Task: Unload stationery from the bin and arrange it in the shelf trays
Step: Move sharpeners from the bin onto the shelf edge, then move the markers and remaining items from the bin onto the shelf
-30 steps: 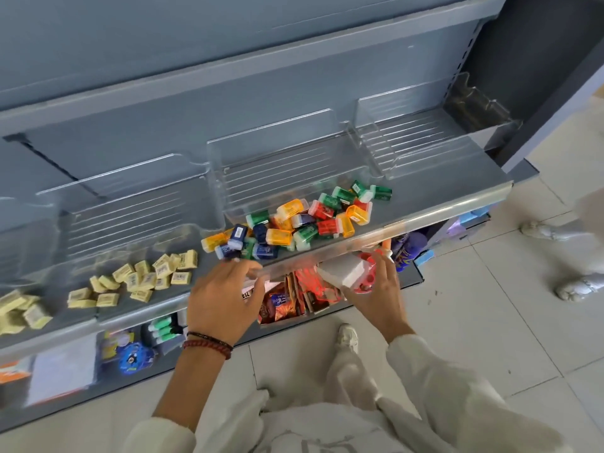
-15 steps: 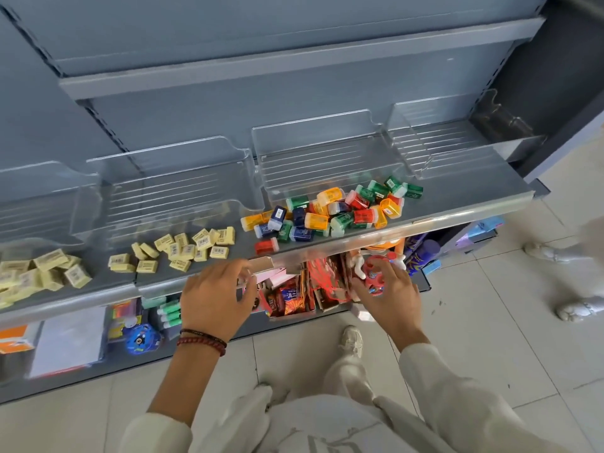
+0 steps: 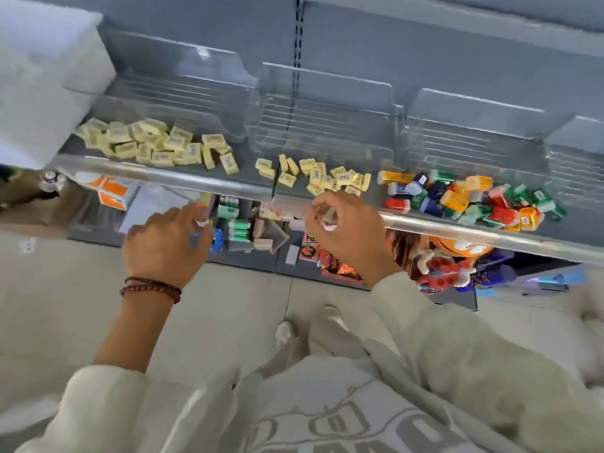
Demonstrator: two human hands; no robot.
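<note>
Well under way, I judge: yellow erasers [image 3: 153, 145] fill one of the shelf trays [image 3: 183, 63] beyond the left hand [image 3: 166, 246], a thinner scatter [image 3: 327, 179] lies just beyond the right hand [image 3: 349, 233], and coloured pieces [image 3: 467, 197] heap to the right of its fingers [image 3: 322, 201]. What remains I cannot say (the bin is not plainly in view). Both hands' fingers are curled at the shelf lip [image 3: 196, 184]; whether they pinch anything is too blurred to tell.
</note>
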